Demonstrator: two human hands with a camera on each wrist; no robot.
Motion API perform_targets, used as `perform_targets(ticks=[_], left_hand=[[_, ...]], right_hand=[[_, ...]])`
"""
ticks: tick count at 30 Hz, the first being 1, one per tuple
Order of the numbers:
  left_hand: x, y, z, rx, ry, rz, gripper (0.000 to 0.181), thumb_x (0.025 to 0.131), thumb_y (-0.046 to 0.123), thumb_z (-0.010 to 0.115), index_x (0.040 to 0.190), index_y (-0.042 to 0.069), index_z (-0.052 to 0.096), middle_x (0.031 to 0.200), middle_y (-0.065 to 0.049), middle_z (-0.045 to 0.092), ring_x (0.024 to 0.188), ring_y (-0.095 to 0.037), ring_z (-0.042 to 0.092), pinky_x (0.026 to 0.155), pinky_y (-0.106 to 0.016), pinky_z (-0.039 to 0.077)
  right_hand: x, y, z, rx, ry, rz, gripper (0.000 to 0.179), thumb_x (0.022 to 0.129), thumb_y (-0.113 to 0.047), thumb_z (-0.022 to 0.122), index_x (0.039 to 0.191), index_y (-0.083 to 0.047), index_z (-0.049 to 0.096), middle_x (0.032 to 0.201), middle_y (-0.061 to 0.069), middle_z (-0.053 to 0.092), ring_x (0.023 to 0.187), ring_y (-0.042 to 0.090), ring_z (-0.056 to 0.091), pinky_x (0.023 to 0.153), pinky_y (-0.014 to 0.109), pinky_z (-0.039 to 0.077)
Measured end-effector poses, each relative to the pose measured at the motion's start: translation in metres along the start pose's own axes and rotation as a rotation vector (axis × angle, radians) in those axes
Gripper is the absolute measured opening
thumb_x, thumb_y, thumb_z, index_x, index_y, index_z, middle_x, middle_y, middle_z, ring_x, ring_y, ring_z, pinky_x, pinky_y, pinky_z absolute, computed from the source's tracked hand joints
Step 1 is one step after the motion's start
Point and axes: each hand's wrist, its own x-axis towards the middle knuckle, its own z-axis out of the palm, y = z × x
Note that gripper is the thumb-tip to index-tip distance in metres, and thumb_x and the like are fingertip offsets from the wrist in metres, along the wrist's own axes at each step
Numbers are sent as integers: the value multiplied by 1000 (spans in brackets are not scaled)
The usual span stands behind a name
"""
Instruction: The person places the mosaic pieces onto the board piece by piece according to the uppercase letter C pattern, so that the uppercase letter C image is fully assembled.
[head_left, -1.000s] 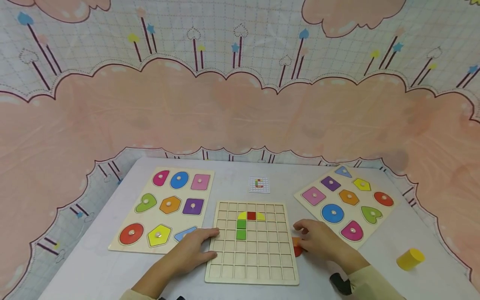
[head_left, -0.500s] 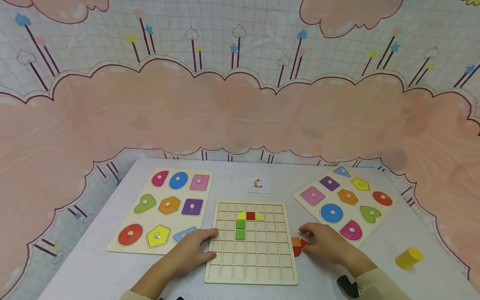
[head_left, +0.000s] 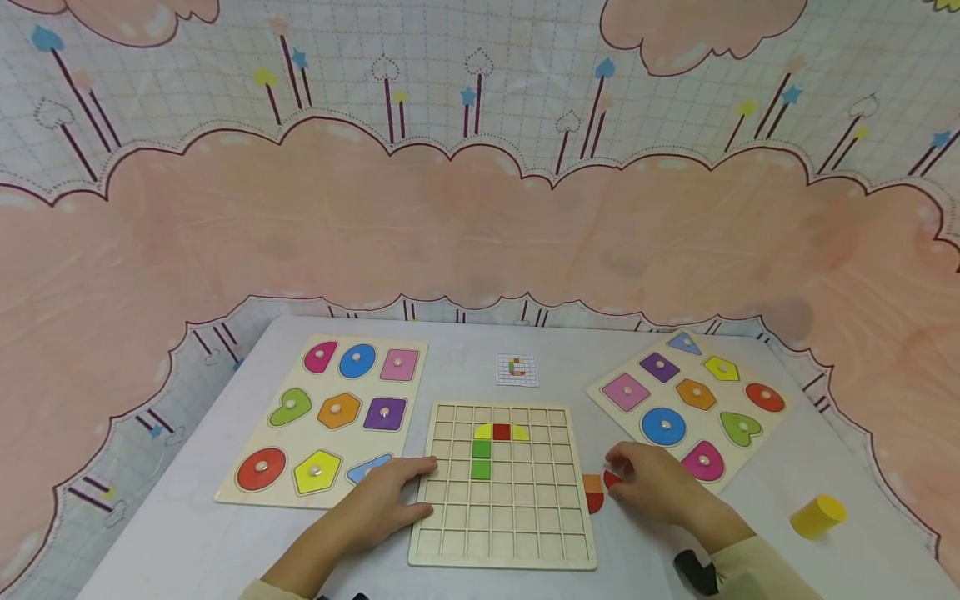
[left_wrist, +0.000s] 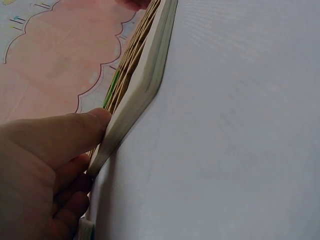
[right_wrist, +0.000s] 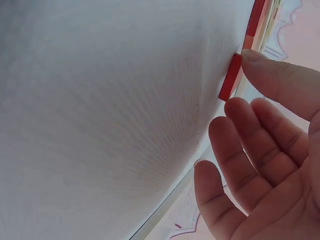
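A wooden grid board (head_left: 517, 521) lies in front of me, with yellow rounded tiles, a red square tile (head_left: 501, 432) and two green square tiles (head_left: 482, 458) set in its cells. My left hand (head_left: 378, 502) rests against the board's left edge, its thumb and index finger spread apart; the left wrist view has the thumb (left_wrist: 85, 131) on the rim. Right of the board, my right hand (head_left: 660, 487) pinches a small red tile (head_left: 611, 480) low over the table. In the right wrist view the thumb touches the red tile (right_wrist: 230, 77); the tile's full outline is partly hidden.
An orange square tile (head_left: 592, 483) and a red rounded tile (head_left: 594, 502) lie against the board's right edge. Puzzle boards with knobbed shapes stand left (head_left: 247, 433) and right (head_left: 720, 417). A small pattern card (head_left: 517, 380) lies behind; a yellow cylinder (head_left: 817, 517) lies far right.
My right hand has shifted slightly right, sliding the red tile away from the orange and red tiles beside the board. The left hand stays at the board's edge.
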Motion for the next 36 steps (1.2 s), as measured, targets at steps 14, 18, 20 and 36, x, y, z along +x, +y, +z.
perform_targets(ticks=[14,18,20,36], left_hand=[[0,0,0,-6,2,12,54,88,20,78,135,4,60,140,-7,58,134,-35,47,110,-55,37],[0,0,0,-5,4,9,54,87,20,78,135,4,60,140,-7,58,133,-35,48,110,-55,38],[0,0,0,-3,4,10,54,87,21,78,135,4,60,140,-7,58,133,-34,48,110,-55,38],[0,0,-1,0,-3,13,54,88,21,78,136,4,60,141,-7,58,134,-35,47,110,-55,37]], right_hand=[[0,1,0,24,-2,15,33,79,-7,83,109,-7,68,98,-3,66,92,18,60,87,42,57],[0,1,0,9,-4,19,33,79,-6,83,108,-6,68,97,-3,65,91,18,59,86,42,57],[1,1,0,-2,-5,15,32,79,-6,83,107,-6,69,95,-3,65,90,18,58,86,42,57],[4,-23,-2,27,6,-11,30,82,-9,81,109,-8,70,99,-3,67,97,20,60,88,42,57]])
